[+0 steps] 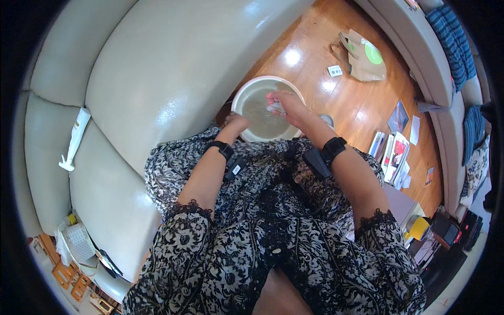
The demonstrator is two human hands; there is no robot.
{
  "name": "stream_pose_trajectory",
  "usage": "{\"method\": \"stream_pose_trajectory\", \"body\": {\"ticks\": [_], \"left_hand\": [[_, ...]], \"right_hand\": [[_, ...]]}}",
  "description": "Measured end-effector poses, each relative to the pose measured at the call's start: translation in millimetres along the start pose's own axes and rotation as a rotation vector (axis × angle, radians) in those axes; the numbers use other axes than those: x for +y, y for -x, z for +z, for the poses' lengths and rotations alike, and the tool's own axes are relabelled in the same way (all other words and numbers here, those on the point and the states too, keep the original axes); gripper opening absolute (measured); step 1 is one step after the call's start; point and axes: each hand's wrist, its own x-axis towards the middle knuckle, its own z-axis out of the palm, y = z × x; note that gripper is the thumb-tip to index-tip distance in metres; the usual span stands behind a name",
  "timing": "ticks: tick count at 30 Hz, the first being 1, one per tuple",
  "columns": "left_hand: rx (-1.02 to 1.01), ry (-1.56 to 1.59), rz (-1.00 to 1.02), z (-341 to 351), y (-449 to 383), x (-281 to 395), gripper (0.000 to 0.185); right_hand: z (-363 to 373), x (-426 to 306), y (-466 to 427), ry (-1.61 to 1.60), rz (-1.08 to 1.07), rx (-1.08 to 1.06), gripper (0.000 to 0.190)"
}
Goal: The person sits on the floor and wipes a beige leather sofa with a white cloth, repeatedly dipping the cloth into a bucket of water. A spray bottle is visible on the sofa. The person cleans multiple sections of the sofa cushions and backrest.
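A pale round plastic basin (236,104) with cloudy water in it stands on the wooden floor before my knees. Over the water, my right hand (289,105) is closed around a small whitish item (276,107), perhaps a wet cloth; its exact kind is hard to make out. My left hand (236,121) is at the basin's left rim. Motion blurs its fingers, so I cannot tell whether they hold anything. Both wrists carry black straps with small devices.
A cream leather sofa (157,71) borders the basin on the left, with a white hammer-shaped object (75,139) lying on it. On the floor to the right are a brown paper bag (364,59), a white printed card (334,71) and stacked books (393,153).
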Motion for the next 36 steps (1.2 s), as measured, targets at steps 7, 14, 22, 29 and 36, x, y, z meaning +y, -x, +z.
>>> {"method": "stream_pose_trajectory", "body": {"ticks": [7,14,22,29,36], "left_hand": [[-0.172,0.368,-0.122,27,-28,-52,0.069],[-0.312,0.713,-0.29,25,-17,-45,0.046],[-0.463,0.819,-0.262,-7,10,-8,0.051],[-0.594,0.957,-0.085,-32,15,51,0.056],[-0.575,0.956,-0.012,-109,64,114,0.05]], "right_hand": [[-12,5,5,-0.277,0.205,0.104,0.022],[-10,10,10,-0.23,0.069,0.177,0.013],[-25,2,11,-0.18,-0.059,0.187,0.015],[-42,-52,21,-0.083,-0.194,0.293,0.011],[-52,-119,43,-0.222,-0.326,0.086,0.038]]}}
